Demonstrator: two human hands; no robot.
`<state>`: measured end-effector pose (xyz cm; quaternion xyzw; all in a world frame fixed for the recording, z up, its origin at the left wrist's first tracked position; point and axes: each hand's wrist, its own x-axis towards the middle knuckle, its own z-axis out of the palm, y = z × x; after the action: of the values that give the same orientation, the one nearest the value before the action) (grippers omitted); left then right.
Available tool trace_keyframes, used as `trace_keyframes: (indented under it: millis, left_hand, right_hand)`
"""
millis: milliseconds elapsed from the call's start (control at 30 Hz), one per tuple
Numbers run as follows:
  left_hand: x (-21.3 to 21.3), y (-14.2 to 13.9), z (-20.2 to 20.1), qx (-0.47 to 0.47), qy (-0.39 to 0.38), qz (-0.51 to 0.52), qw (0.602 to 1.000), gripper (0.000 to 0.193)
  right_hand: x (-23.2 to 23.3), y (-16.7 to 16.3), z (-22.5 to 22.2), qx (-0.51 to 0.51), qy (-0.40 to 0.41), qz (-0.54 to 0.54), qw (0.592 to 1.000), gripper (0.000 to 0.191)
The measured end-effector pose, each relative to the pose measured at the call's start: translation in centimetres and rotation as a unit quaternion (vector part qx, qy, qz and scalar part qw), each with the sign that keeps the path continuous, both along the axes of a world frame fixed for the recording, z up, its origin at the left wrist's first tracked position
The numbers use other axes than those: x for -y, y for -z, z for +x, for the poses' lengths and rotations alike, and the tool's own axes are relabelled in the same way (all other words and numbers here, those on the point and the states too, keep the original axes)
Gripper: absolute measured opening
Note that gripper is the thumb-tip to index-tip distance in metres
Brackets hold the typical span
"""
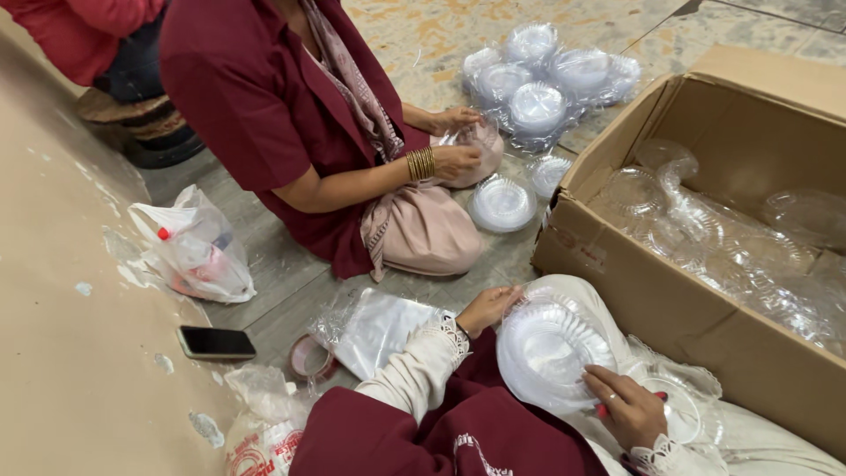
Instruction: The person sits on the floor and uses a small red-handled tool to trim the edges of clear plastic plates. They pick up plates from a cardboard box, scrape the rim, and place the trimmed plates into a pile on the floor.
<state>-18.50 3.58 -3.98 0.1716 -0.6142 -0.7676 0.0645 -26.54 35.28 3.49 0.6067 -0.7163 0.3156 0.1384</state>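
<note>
Left hand [487, 308]: gripping far-left rim of round clear ribbed plastic plate stack [546, 348].
Right hand [627, 407]: pinching its near-right rim.

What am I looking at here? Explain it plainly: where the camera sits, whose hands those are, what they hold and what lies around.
There is one picture, taken by a camera on a person's head, looking down at their own lap and hands. No machine is involved. The left hand and the right hand grip the rim of a stack of clear plastic plates. To the right stands an open cardboard box with more clear plastic ware in wrap. Across sits a co-worker in maroon, handling similar plates, with a small plate stack and a bagged bundle of plates beside them. On the tiled floor lie a phone, a tape roll, clear bags and a white bag.
</note>
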Motion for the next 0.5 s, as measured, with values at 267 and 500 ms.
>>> trace_keyframes:
  millis: [267,500]
  left_hand:
    - [2.1,-2.9,0.7,0.083,0.060,0.006,0.995,0.065]
    - [0.0,-1.7,0.2,-0.024,-0.040,-0.284,0.958,0.041]
  right_hand:
    - [-1.6,-5.2,-0.2,0.039,-0.015,-0.049,0.998,0.053]
    - [-4.4,-6.8,-0.3,0.050,0.048,-0.074,0.995,0.038]
